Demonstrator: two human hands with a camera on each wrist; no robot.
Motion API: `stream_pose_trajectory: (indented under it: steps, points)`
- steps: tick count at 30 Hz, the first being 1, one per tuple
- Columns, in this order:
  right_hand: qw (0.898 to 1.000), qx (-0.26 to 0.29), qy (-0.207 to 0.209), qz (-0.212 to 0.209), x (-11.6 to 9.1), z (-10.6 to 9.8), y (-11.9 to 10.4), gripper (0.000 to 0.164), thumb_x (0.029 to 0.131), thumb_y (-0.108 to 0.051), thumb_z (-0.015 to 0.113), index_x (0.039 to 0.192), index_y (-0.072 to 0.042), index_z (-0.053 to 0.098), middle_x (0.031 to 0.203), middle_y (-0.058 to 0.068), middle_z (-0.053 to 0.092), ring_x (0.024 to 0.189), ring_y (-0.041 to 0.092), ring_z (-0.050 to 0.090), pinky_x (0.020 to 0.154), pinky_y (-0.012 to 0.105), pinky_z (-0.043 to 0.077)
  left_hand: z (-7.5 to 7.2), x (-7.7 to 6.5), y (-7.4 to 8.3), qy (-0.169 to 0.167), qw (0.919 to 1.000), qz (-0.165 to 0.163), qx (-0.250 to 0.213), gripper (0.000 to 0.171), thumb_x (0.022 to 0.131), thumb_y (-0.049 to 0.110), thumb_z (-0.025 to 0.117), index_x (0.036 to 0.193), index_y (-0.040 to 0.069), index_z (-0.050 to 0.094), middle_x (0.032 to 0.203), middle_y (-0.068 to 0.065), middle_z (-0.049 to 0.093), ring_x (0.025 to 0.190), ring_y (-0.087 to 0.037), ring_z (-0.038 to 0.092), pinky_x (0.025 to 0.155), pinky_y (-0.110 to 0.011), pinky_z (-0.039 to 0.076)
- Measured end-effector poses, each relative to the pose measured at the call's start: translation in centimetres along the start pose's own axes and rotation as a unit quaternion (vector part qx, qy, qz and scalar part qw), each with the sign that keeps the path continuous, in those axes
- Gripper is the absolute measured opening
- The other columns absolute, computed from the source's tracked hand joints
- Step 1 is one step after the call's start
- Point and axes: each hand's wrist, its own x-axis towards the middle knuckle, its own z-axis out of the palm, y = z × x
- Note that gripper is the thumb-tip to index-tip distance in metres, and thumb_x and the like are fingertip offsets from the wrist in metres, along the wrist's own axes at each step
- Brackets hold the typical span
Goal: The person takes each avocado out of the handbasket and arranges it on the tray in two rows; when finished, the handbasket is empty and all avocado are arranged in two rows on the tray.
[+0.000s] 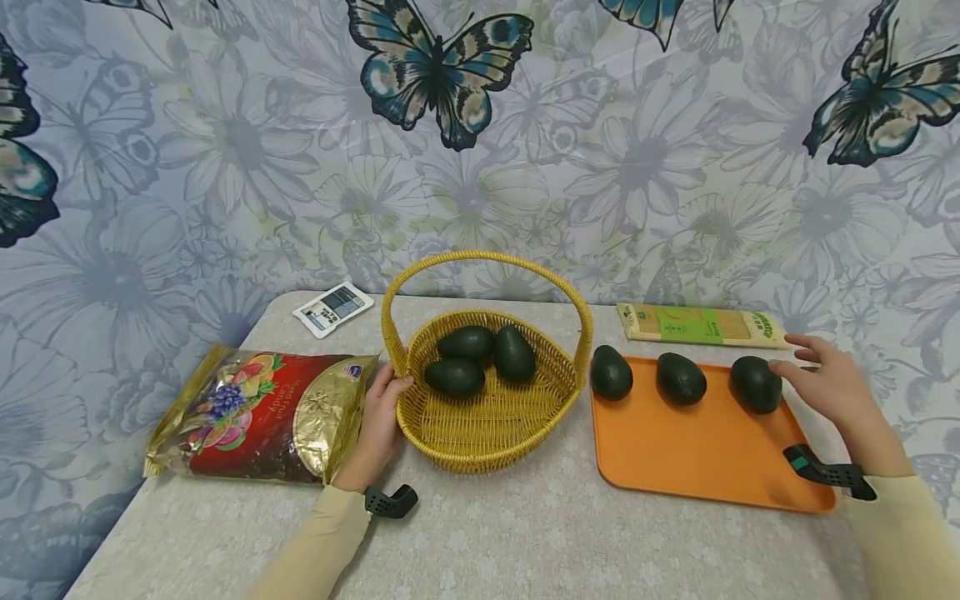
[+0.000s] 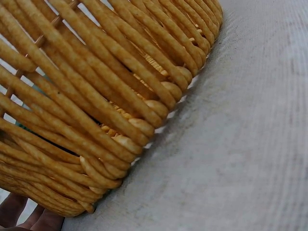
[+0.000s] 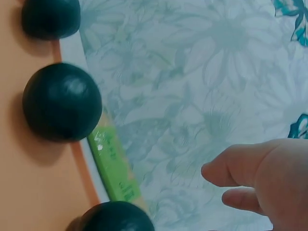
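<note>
Head view: the left hand (image 1: 381, 417) grasps the left rim of the wicker basket (image 1: 483, 425), probably steadying it; three avocados (image 1: 455, 378) sit toward its far side. Three more line the far part of the orange tray (image 1: 690, 450) at right — the right hand's (image 1: 832, 383) grip beside the rightmost, released.

Left wrist view: the basket rests on the desk (image 2: 231, 159).

Right wrist view: the fingers hold nothing.
</note>
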Motion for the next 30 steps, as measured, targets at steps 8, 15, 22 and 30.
stream_pose_trajectory:
  steps: [8, 15, 22, 30]
  points:
    - [0.999, -0.029, -0.005, -0.021, 0.7, 0.4, -0.7, 0.072, 0.104, -0.043, 0.049, 0.155, 0.006, 0.031, 0.145, 0.045, 0.038, 0.125, 0.060, 0.044, 0.088, 0.066, 0.048, -0.2, 0.0, 0.0, -0.005, 1.0000, 0.004, 0.005, 0.058, 0.104, 0.007, 0.042, 0.161, 0.009, 0.032, 0.166, -0.010, 0.033, 0.148, -0.025, 0.035, 0.098, -0.014, 0.044]
    - [1.000, -0.019, -0.004, 0.003, 0.6, 1.5, 0.6, 0.069, 0.104, -0.039, 0.050, 0.153, 0.008, 0.033, 0.143, 0.047, 0.038, 0.123, 0.062, 0.043, 0.088, 0.066, 0.049, 0.1, -0.1, -0.2, -0.010, 0.9999, 0.000, -0.002, 0.058, 0.104, 0.006, 0.041, 0.161, 0.008, 0.031, 0.165, -0.011, 0.034, 0.146, -0.025, 0.037, 0.097, -0.013, 0.045]
    - [0.999, -0.014, 0.021, -0.045, -0.6, 1.4, -2.0, 0.066, 0.104, -0.037, 0.052, 0.153, 0.005, 0.037, 0.142, 0.044, 0.043, 0.122, 0.059, 0.048, 0.087, 0.066, 0.049, 0.0, 0.1, -0.1, -0.003, 1.0000, -0.003, 0.004, 0.058, 0.104, 0.008, 0.043, 0.161, 0.011, 0.033, 0.162, -0.013, 0.038, 0.137, -0.018, 0.045, 0.096, -0.014, 0.046]
    - [0.990, -0.007, 0.001, -0.143, -2.0, 2.9, -7.2, 0.058, 0.103, -0.033, 0.059, 0.150, 0.000, 0.046, 0.144, 0.036, 0.050, 0.121, 0.053, 0.056, 0.087, 0.063, 0.051, -0.1, 0.0, 0.0, -0.008, 1.0000, -0.004, 0.000, 0.058, 0.104, 0.008, 0.042, 0.161, 0.010, 0.031, 0.164, -0.012, 0.034, 0.147, -0.025, 0.037, 0.095, -0.013, 0.045]
